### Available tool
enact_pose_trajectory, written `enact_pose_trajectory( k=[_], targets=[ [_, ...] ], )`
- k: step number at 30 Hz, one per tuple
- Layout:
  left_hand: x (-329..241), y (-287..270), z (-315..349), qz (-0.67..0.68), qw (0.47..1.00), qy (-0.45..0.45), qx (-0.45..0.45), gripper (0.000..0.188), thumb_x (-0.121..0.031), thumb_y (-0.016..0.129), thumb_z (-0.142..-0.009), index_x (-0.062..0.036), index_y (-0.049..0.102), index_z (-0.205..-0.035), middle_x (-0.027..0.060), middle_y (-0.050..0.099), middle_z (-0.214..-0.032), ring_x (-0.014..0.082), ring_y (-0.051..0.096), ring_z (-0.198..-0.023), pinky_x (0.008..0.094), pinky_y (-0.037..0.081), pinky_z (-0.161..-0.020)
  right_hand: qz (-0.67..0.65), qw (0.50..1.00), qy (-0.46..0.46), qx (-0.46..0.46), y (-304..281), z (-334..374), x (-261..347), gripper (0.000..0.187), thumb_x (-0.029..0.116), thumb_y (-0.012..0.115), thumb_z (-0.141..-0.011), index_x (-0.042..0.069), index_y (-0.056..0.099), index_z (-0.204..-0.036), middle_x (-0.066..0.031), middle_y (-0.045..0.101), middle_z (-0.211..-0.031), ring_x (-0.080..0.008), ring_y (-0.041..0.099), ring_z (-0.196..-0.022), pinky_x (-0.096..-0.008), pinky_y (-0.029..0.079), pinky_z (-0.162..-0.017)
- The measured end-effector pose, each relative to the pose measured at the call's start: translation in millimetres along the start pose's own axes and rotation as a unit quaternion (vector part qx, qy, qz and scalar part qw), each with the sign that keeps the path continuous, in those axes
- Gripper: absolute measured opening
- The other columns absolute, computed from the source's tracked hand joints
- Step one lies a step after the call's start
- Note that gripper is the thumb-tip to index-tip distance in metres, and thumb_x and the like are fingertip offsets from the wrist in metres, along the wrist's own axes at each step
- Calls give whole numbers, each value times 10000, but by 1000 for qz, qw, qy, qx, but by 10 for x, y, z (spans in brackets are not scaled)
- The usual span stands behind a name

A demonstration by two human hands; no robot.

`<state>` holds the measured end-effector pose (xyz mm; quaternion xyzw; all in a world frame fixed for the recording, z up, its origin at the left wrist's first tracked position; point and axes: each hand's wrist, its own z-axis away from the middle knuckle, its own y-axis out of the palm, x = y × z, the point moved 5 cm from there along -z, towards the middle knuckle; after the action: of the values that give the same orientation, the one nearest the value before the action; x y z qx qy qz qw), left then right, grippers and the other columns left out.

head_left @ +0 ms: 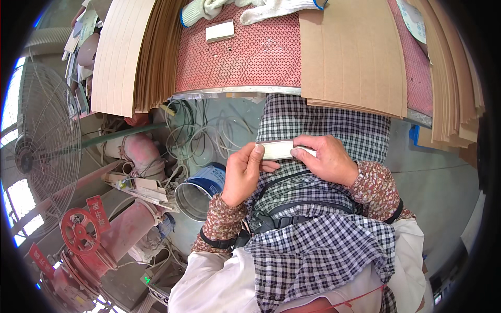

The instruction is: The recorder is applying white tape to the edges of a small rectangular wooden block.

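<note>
Above my lap, a small cream-white rectangular block (277, 150) with a thin brown edge is held level between my two hands. My left hand (242, 175) pinches its left end, thumb on the pale face and fingers behind. At the other end, my right hand (330, 161) is closed on it with thumb and forefinger. A narrow white piece shows under the right thumb; whether it belongs to the block I cannot tell. A similar block (220, 32) lies on the red perforated tabletop (235, 68), near white knitted gloves (279, 9) with blue cuffs.
Stacks of brown board stand on the table at left (156, 57) and right (352, 57), with another pile (454, 68) farther right. Below left are a blue-and-silver bucket (195, 195), loose hoses (195, 130), a red valve wheel (80, 231) on piping, and a large fan (39, 148).
</note>
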<state>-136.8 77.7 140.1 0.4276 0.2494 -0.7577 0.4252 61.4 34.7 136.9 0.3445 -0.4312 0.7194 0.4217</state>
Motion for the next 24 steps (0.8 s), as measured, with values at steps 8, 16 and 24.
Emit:
enact_pose_trajectory(
  k=[8,16,24],
  targets=[
    [176,-38,-88,128,986,-62,86,312,-190,509,-1077,80,588,-1212,165,704,-1088,209,729,-928,297,625,-757,-141,988,12,55,13,-41,-185,207,205,668,-944,24,725,-1025,-127,709,-765,-199,670,-681,-351,514,-666],
    [322,96,-150,178,979,-55,83,263,-134,599,-1026,42,557,-1216,180,698,-1096,228,722,-895,313,613,-702,-143,986,-4,86,13,-20,-109,197,194,639,-968,21,715,-1025,-74,663,-722,-128,601,-643,-314,485,-633],
    [316,158,-153,323,925,-84,183,348,-340,506,-1075,-4,543,-1157,96,662,-929,158,662,-739,285,563,-612,-156,981,-53,104,32,15,-37,196,178,624,-986,50,704,-1111,-66,683,-758,-115,622,-669,-302,505,-658]
  ],
)
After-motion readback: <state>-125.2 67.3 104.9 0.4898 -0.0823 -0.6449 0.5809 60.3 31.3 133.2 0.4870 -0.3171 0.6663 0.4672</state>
